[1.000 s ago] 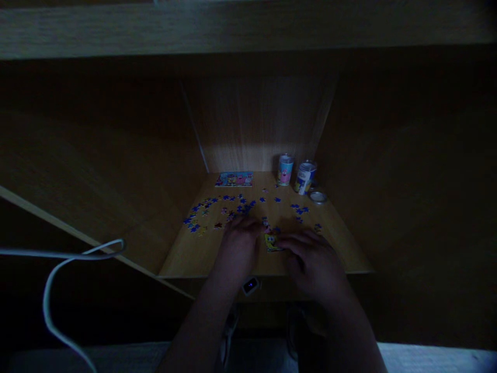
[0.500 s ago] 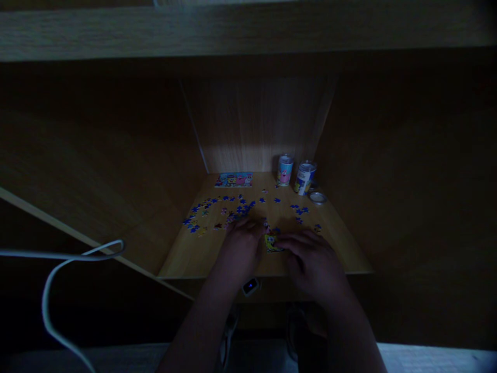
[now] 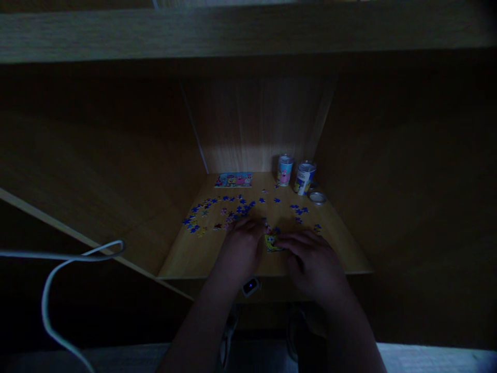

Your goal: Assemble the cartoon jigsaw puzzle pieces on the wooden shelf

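Observation:
On a dim wooden desk (image 3: 186, 259), my left hand (image 3: 241, 247) and my right hand (image 3: 310, 259) rest side by side near the front edge. Between their fingertips lies a small yellow cluster of joined puzzle pieces (image 3: 272, 242). Both hands have curled fingers touching that cluster; whether they pinch a piece is hidden in the dark. Several loose blue puzzle pieces (image 3: 217, 210) are scattered beyond the hands.
A picture card (image 3: 234, 180) lies at the back of the desk. Two small printed tins (image 3: 284, 170) (image 3: 305, 177) stand at the back right beside a round lid (image 3: 318, 197). A white cable (image 3: 58, 269) hangs at the left. A shelf (image 3: 248, 31) runs overhead.
My left hand's fingers have crept slightly toward the yellow cluster; otherwise nothing has moved.

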`<state>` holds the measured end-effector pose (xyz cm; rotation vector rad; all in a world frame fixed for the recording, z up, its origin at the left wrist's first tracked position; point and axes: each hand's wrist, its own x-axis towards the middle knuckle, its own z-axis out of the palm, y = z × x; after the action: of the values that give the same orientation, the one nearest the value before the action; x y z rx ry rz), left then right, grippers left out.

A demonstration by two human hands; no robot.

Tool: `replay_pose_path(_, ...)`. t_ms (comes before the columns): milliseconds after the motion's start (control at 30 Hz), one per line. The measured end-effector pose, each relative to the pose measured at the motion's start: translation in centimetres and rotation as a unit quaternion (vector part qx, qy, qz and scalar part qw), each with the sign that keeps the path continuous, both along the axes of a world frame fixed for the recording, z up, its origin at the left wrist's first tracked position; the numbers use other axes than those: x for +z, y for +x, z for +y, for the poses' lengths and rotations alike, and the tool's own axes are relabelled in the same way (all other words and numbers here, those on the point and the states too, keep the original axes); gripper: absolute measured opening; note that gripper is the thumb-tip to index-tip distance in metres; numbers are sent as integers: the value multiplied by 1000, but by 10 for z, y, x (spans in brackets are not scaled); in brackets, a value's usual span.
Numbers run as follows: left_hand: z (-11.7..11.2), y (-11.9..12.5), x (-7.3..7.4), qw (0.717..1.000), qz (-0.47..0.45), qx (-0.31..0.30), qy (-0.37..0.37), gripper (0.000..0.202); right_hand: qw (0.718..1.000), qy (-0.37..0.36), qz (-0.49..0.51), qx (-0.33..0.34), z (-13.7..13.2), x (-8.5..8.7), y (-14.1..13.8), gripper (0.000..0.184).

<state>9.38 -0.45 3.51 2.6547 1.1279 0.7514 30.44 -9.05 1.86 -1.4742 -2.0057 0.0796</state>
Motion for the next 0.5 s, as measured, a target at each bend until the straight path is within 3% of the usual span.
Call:
replay_pose_path(333,-3,-1,1,999,-5,3,35,33,1000,6,-7,-6,0,-1,0,44)
replay_pose_path(500,-34,4,15,993,0,-87,80,26,1000,-1,-5,-3,1,-2,1,43)
